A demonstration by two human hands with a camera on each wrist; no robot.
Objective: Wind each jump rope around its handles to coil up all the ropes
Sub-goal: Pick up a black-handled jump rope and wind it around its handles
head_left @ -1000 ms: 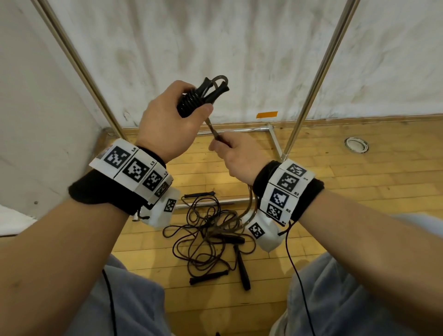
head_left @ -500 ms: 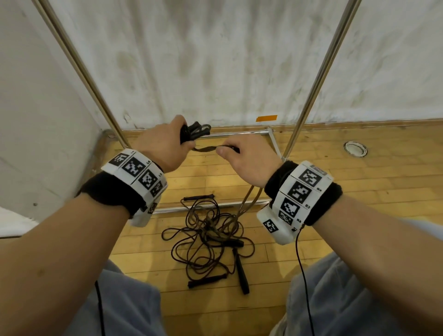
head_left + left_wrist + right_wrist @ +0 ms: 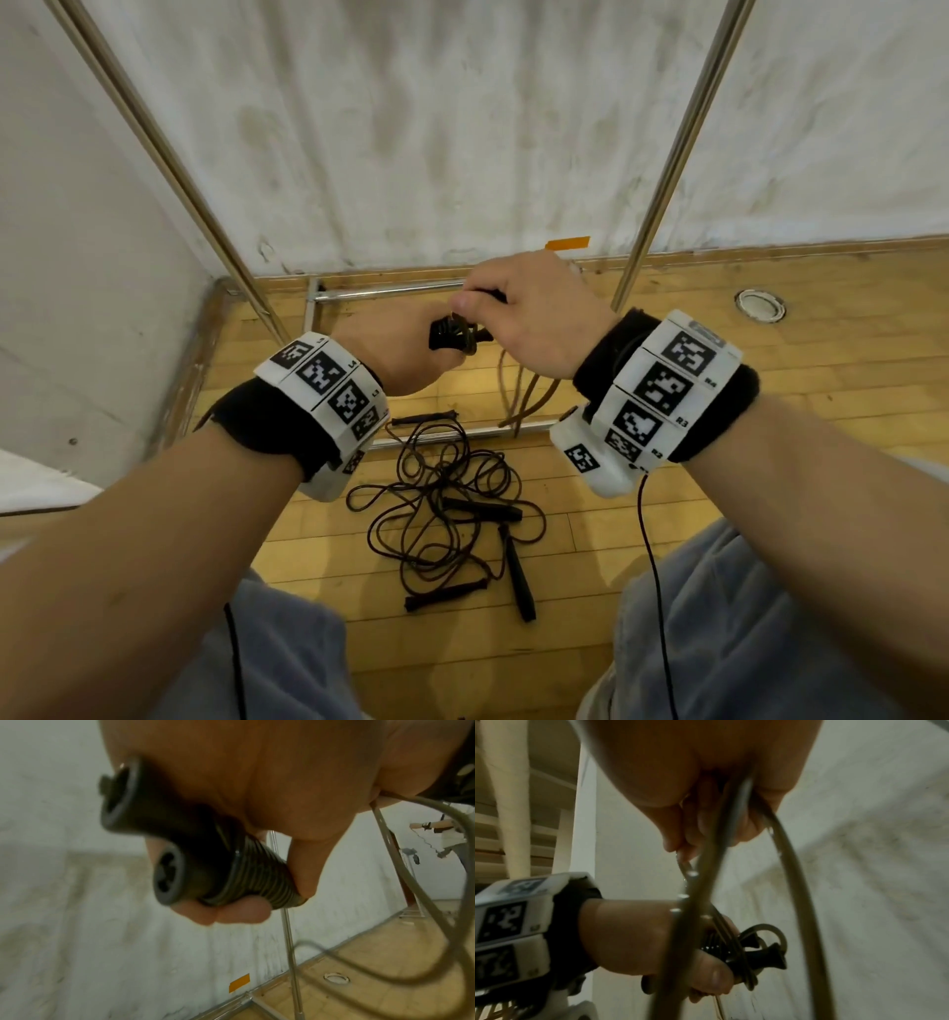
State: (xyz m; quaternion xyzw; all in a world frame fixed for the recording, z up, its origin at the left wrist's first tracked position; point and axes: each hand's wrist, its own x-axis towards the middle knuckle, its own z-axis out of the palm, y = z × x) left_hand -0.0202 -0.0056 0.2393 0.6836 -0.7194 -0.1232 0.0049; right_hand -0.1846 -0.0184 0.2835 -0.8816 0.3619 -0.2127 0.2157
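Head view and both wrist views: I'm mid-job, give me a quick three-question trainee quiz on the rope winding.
1. True or false: the left hand grips two handles side by side, with rope coils wound around them.
2. What is the right hand pinching?
A. an orange tape strip
B. the rope strand that is being wound
C. a metal pole
3. Fill in: the tangled ropes that are not yet coiled lie on the wooden ____.

Key: 1 true; 2 B; 3 floor.
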